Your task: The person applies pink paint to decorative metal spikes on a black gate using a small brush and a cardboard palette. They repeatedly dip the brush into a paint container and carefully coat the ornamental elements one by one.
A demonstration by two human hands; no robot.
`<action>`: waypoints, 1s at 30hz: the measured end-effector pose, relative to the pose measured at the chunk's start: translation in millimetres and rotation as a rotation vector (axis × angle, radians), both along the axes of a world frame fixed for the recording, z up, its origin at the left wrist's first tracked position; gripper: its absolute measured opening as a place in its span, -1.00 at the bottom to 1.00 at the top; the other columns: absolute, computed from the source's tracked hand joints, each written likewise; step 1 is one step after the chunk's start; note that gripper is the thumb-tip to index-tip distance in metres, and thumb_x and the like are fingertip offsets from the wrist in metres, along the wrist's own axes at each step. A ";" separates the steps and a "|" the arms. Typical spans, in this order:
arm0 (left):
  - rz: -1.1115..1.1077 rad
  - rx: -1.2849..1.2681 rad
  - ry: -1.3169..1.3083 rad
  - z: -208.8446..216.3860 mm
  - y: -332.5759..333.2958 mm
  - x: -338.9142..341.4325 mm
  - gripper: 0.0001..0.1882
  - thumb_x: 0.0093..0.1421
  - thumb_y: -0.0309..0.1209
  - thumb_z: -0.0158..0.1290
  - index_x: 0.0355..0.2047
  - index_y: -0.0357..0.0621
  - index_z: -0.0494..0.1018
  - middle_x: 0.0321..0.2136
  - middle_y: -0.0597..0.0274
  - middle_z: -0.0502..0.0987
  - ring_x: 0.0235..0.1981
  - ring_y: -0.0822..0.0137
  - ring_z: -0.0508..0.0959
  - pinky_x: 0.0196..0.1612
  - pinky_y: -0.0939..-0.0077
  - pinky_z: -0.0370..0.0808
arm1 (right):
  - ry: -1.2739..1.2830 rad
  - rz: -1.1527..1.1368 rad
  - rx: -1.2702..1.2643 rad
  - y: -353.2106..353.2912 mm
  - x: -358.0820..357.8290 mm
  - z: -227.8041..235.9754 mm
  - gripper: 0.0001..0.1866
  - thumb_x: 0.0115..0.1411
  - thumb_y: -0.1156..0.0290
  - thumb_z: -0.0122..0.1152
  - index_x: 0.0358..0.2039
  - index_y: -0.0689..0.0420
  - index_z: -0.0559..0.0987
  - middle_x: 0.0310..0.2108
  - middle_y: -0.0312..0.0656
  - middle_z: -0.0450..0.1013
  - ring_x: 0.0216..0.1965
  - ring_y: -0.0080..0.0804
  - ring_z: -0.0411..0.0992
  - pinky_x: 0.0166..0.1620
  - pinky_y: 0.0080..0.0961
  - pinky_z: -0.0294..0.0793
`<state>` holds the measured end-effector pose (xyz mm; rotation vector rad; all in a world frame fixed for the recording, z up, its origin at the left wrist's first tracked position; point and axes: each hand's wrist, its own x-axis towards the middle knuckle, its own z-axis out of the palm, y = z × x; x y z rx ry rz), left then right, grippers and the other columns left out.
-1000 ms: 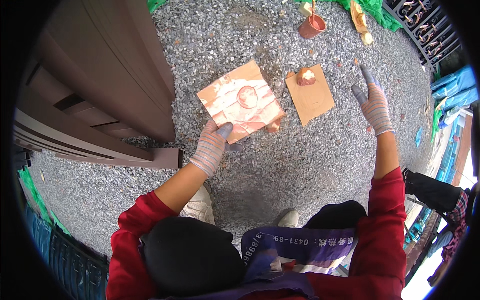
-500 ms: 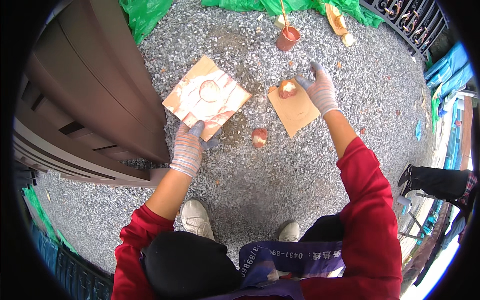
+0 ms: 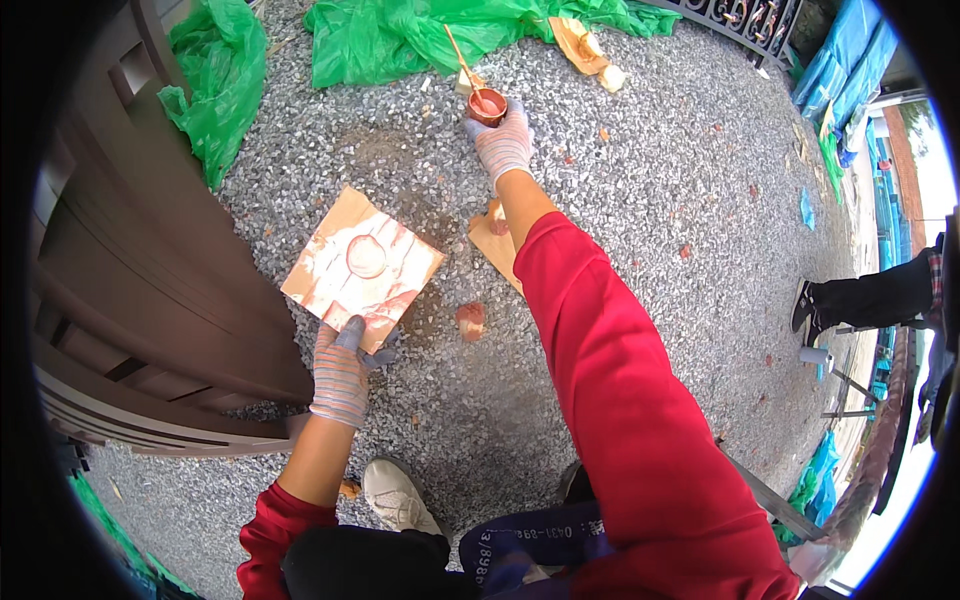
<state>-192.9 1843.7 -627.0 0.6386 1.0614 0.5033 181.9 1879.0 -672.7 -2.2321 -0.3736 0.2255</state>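
Meanwhile left hand [image 3: 342, 372] grips stained square cardboard [image 3: 362, 268]; right hand [image 3: 503, 143] holds cup [image 3: 487, 106].

The person wears red sleeves, striped knit gloves on the left hand [image 3: 342, 373] and right hand [image 3: 503, 142], and 1 white shoe [image 3: 398, 495].

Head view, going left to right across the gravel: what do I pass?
Dark wooden door → left hand gripping the paint-smeared cardboard square → small reddish blob → right hand at the small cup of reddish paint → another person's dark shoe.
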 end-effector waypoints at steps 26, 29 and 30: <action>-0.027 0.036 0.011 30.1 19.9 35.4 -0.65 0.28 -0.46 -0.04 0.08 -0.13 0.28 -0.14 0.05 0.56 -0.30 0.09 0.65 -0.50 0.36 0.63 | -0.026 -0.237 0.227 -183.6 107.6 10.9 -0.30 -0.16 0.41 0.53 0.03 0.19 0.41 -0.10 -0.16 0.48 -0.15 -0.44 0.45 -0.06 -0.56 0.47; -0.056 0.031 -0.038 25.5 18.6 39.7 -0.65 0.28 -0.46 -0.03 0.08 -0.14 0.27 -0.14 0.05 0.55 -0.29 0.08 0.65 -0.48 0.33 0.64 | -0.163 -0.228 0.129 -208.2 132.8 -4.5 -0.20 -0.18 0.25 0.56 0.08 0.21 0.39 -0.05 -0.08 0.47 -0.08 -0.32 0.46 0.00 -0.47 0.43; -0.059 0.025 -0.041 24.1 18.1 42.1 -0.64 0.28 -0.46 -0.03 0.08 -0.14 0.27 -0.14 0.05 0.55 -0.29 0.08 0.65 -0.47 0.32 0.64 | -0.227 -0.225 0.076 -215.5 140.0 -16.0 -0.16 -0.18 0.19 0.57 0.10 0.22 0.39 -0.03 -0.05 0.47 -0.05 -0.27 0.46 0.02 -0.43 0.42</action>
